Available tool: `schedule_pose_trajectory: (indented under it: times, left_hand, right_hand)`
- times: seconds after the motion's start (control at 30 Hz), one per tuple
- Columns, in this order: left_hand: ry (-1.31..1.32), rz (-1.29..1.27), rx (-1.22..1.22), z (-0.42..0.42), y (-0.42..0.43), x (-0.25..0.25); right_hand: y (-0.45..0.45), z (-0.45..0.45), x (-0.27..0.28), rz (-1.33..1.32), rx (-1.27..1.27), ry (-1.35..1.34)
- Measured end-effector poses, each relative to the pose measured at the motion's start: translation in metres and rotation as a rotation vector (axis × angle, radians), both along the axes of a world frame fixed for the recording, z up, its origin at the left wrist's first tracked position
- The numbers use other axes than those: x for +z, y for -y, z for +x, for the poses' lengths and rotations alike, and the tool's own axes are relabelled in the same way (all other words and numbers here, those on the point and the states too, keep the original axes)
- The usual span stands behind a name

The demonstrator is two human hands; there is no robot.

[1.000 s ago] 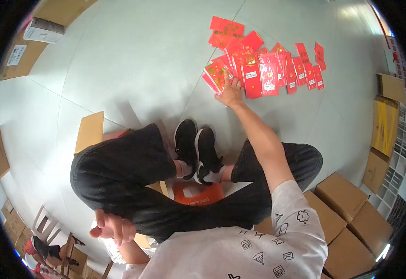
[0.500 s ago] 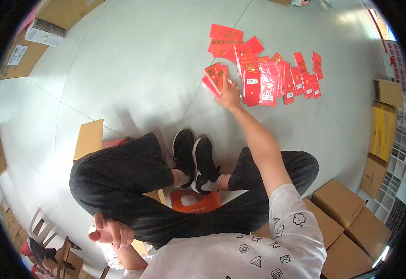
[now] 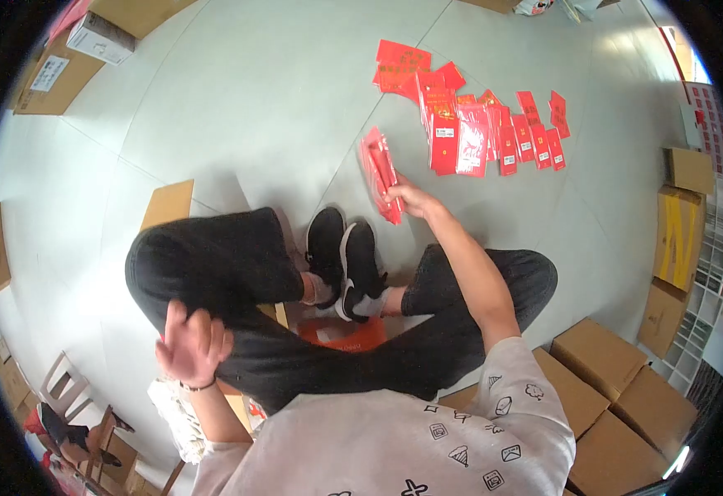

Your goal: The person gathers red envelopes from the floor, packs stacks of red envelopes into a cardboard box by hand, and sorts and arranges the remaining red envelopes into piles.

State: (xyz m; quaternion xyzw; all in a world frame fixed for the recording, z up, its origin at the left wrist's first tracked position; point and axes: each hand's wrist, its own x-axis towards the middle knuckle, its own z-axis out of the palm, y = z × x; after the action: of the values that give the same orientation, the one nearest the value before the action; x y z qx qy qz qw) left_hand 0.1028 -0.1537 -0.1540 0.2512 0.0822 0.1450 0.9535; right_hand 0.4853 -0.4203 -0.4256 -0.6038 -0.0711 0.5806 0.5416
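My right hand [image 3: 412, 199] is closed on the lower end of a few red envelope packs [image 3: 380, 175] in shiny clear wrap, held tilted above the floor in front of my shoes. Beyond it, to the right, more red envelope packs [image 3: 442, 147] lie in an overlapping spread on the floor, some with gold print and white barcode labels. My left hand [image 3: 193, 343] is raised over my left thigh, fingers loosely apart and slightly bent, with nothing in it.
An orange-red stool or box [image 3: 341, 336] shows under my legs. Brown cartons [image 3: 601, 360] stand at my right, with a yellow-taped carton [image 3: 677, 240] and a white wire rack [image 3: 703, 302] beyond. More cartons [image 3: 55, 78] stand far left, and a chair [image 3: 65, 387] is behind left.
My right hand has lifted red envelope packs off the floor and brought them nearer to me, now tilted upright. My left hand has risen and moved forward, its fingers spreading.
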Motion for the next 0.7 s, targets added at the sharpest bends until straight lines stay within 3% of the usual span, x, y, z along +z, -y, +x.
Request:
schedule_pose_trajectory:
  times: [0.07,0.1,0.2,0.27,0.33,0.4,0.47,0.53,0.6,0.67,0.7]
  left_hand:
    - [-0.214,0.101,0.027,0.021,0.013,0.003]
    - [-0.310,0.171,0.020,0.036,0.019,0.003]
    - [-0.625,0.600,-0.044,0.096,0.044,-0.029]
    - [-0.648,0.707,-0.058,0.129,0.072,-0.046]
    - [-0.479,0.662,-0.177,0.154,0.096,-0.045]
    - [-0.490,0.818,-0.298,0.162,0.115,-0.078]
    - [-0.517,0.799,-0.296,0.156,0.133,-0.102]
    - [-0.472,1.153,-0.343,0.146,0.144,-0.109]
    - [-0.481,0.883,-0.281,0.144,0.146,-0.107]
    - [-0.594,0.708,-0.259,0.144,0.145,-0.111]
    - [-0.572,0.751,-0.199,0.146,0.144,-0.116]
  right_hand:
    - [0.010,-0.012,0.019,0.184,-0.126,-0.375]
    - [0.008,-0.023,0.042,0.171,-0.120,-0.418]
    - [0.009,-0.066,0.100,0.387,-0.024,-0.388]
    - [0.012,-0.106,0.159,0.407,-0.020,-0.258]
    - [0.024,-0.145,0.169,0.398,-0.073,-0.294]
    - [0.040,-0.171,0.151,0.373,-0.039,-0.240]
    - [0.054,-0.187,0.137,0.327,-0.149,-0.411]
    - [0.059,-0.188,0.123,0.272,-0.121,-0.400]
    - [0.059,-0.191,0.117,0.150,0.082,-0.255]
    - [0.052,-0.196,0.128,0.177,0.047,-0.221]
    - [0.050,-0.193,0.128,0.208,0.043,-0.189]
